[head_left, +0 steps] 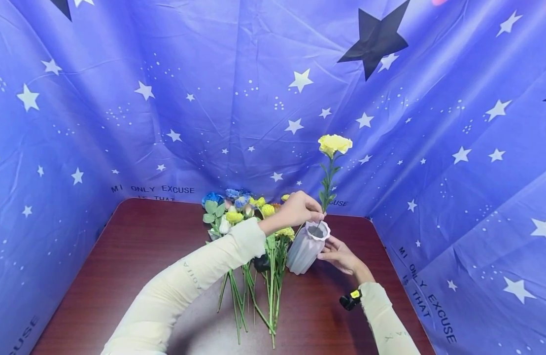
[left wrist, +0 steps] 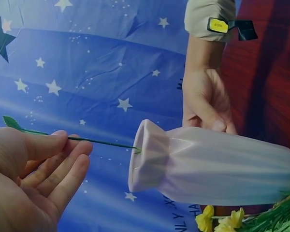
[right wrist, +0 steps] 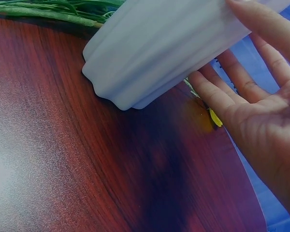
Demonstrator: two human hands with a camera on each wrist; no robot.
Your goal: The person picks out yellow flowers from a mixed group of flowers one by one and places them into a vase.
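Observation:
A single yellow carnation point(head_left: 334, 144) rises upright above the vase. My left hand point(head_left: 296, 211) pinches its green stem point(left wrist: 104, 141) between thumb and index finger, the other fingers loosely bent. The lower end of the stem reaches inside the scalloped mouth of a pale pinkish-white ribbed vase point(head_left: 302, 251); how deep it goes is hidden. From the right side, my right hand point(head_left: 344, 257) holds the vase, its thumb on one face and its fingers behind. In the head view the vase leans toward the right, its base low at the tabletop.
Left of the vase lies a bunch of artificial flowers point(head_left: 233, 217) in yellow, blue and white, their long green stems point(head_left: 273, 301) pointing toward the near edge. The dark red wooden table point(head_left: 135, 256) is enclosed by a blue star-patterned cloth point(head_left: 237, 108).

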